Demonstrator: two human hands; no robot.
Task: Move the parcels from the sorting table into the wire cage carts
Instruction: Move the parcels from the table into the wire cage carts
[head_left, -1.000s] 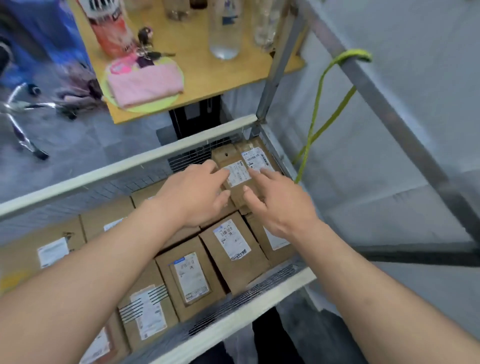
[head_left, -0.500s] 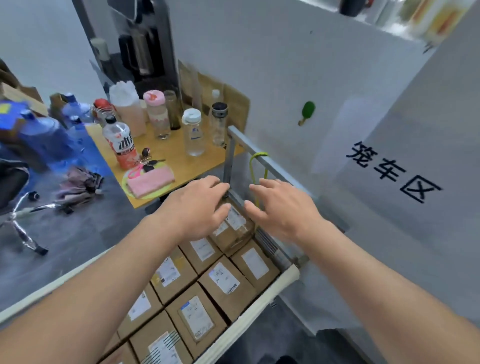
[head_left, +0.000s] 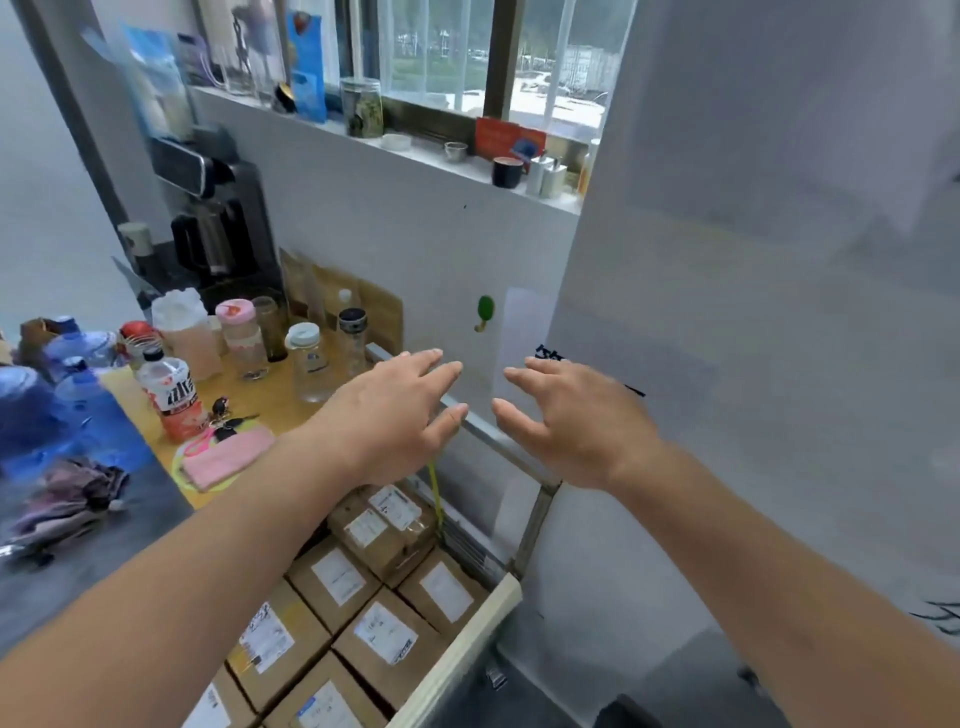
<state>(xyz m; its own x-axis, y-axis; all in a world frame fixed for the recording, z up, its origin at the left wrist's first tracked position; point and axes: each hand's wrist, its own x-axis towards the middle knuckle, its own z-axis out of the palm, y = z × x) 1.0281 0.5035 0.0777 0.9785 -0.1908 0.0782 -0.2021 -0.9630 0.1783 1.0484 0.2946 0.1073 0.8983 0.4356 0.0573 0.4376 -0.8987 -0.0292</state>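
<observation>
Several brown cardboard parcels (head_left: 387, 631) with white labels lie packed side by side inside the wire cage cart (head_left: 457, 660). One more parcel (head_left: 382, 525) rests on top of them in the far corner. My left hand (head_left: 397, 415) and my right hand (head_left: 574, 415) hover well above the cart, near its metal top rail (head_left: 493, 431). Both hands are empty, with fingers spread apart and palms facing each other. My left forearm hides part of the parcels.
A wooden table (head_left: 280, 395) left of the cart holds several bottles, a pink pouch (head_left: 226, 457) and keys. A coffee machine (head_left: 208, 218) stands behind it. A white wall with a cluttered window sill (head_left: 415, 150) rises directly ahead. A yellow-green strap (head_left: 435, 493) hangs from the cart rail.
Both hands let go of the top corner parcel and rose above the cart rail. The view tilted up from the cart toward the wall and window.
</observation>
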